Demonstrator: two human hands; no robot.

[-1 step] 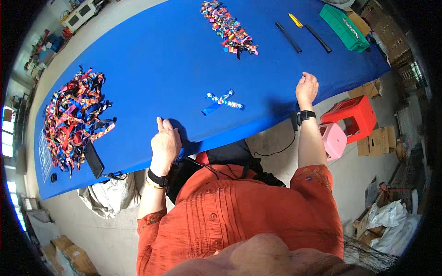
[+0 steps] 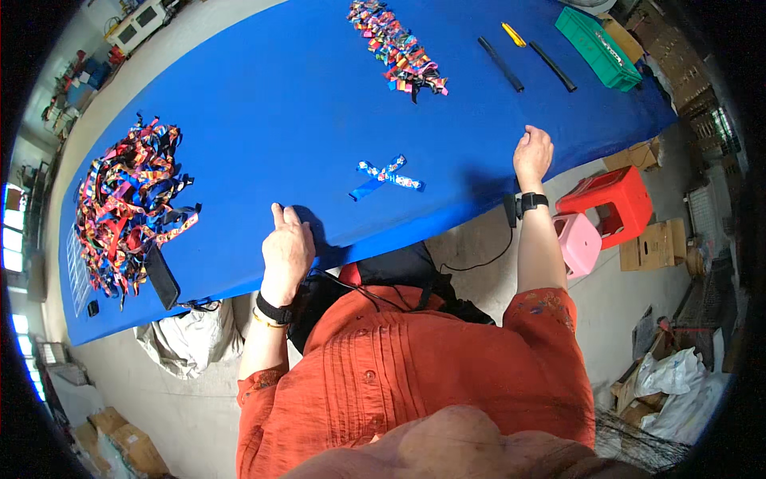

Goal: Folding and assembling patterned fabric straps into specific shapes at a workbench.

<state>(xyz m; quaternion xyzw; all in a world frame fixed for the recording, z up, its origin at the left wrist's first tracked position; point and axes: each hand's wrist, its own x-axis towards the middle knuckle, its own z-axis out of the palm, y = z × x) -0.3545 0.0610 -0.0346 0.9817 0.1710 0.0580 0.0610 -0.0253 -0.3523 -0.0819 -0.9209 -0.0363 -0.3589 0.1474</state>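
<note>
A blue printed ribbon strap (image 2: 387, 177) lies crossed over itself on the blue table cover (image 2: 263, 104), between my hands and apart from both. My left hand (image 2: 287, 249) rests at the near edge of the table, open, with fingers extended and nothing held. Farther right, my right hand (image 2: 533, 154) lies on the cover with its fingers loosely bent, and no object shows in it. A big tangled heap of colourful ribbon straps (image 2: 132, 207) is at the left. At the far middle sits a long row of bundled, multicoloured ribbon pieces (image 2: 396, 49).
Two dark rods (image 2: 500, 64) flank a yellow cutter (image 2: 513, 34) at the far right, near a green crate (image 2: 598, 49). A black phone-like slab (image 2: 163, 278) touches the left heap. Red stool (image 2: 630, 206) and pink stool (image 2: 578, 243) stand beyond the table's right edge.
</note>
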